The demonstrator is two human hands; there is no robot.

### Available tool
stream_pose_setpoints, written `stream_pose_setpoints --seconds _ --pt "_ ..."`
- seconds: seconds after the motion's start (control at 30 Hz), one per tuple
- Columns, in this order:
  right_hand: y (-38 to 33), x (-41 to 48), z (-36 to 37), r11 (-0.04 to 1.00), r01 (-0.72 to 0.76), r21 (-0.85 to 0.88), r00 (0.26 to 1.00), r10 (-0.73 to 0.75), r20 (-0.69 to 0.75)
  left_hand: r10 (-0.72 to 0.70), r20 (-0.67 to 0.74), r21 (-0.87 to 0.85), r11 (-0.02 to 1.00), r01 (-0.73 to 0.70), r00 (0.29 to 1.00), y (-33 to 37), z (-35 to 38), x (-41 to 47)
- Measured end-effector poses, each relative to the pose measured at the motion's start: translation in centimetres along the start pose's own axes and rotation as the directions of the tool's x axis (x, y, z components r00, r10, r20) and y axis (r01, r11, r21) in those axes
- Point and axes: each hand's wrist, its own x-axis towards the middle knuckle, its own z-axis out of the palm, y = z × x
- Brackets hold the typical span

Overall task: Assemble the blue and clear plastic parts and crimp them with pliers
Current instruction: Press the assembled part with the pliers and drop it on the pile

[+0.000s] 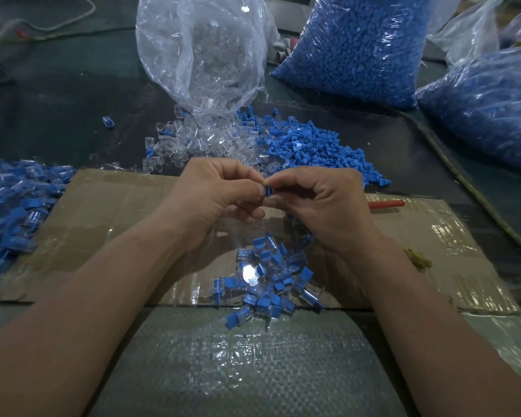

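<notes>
Centre: I see the left hand (214,191) and right hand (316,200) meeting above the cardboard sheet (109,212), both pinching one small blue part (268,192) between thumb and fingertips. Near: a pile of joined blue-and-clear pieces (271,284). Far, on the bench (73,100): loose clear parts (199,139) left, loose blue parts (313,145) right. Right: a red handle (385,204), partly hidden.

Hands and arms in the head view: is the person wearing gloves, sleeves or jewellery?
No. The left hand and right hand are bare, without gloves or visible rings. The left forearm and right forearm are uncovered to the frame's edge: no sleeves, watch or bracelets in view.
</notes>
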Motion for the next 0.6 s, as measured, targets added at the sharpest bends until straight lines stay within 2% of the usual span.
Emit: stream_pose_setpoints --seconds 0.07,0.17,0.27,0.37,0.5,0.6 --pt "0.0 0.1 -0.5 0.999 -0.044 -0.022 0.999 0.045 0.021 -0.004 -0.008 -0.014 1.0 0.004 1.0 0.1 -0.1 0.0" --pt "0.6 0.2 -2.2 0.967 -0.246 -0.07 0.968 0.248 0.029 -0.003 -0.041 -0.055 0.999 0.001 0.999 0.2 -0.3 0.1" --pt "2.0 0.1 -4.2 0.885 -0.392 -0.25 0.903 0.422 0.079 -0.005 -0.044 -0.077 0.997 0.002 0.999 0.3 -0.4 0.1" --pt "2.8 -0.1 -5.7 0.825 -0.45 -0.342 0.835 0.524 0.165 -0.001 -0.05 -0.076 0.997 -0.003 0.999 0.2 -0.5 0.1" --pt "3.0 -0.6 -7.0 0.756 -0.533 -0.38 0.667 0.652 0.361 -0.003 -0.061 -0.077 0.997 -0.002 0.998 0.0 -0.6 0.3" --pt "3.3 -0.7 -7.1 0.752 -0.482 -0.451 0.628 0.655 0.421 -0.001 -0.062 -0.09 0.996 -0.004 0.998 0.0 -0.6 0.4"
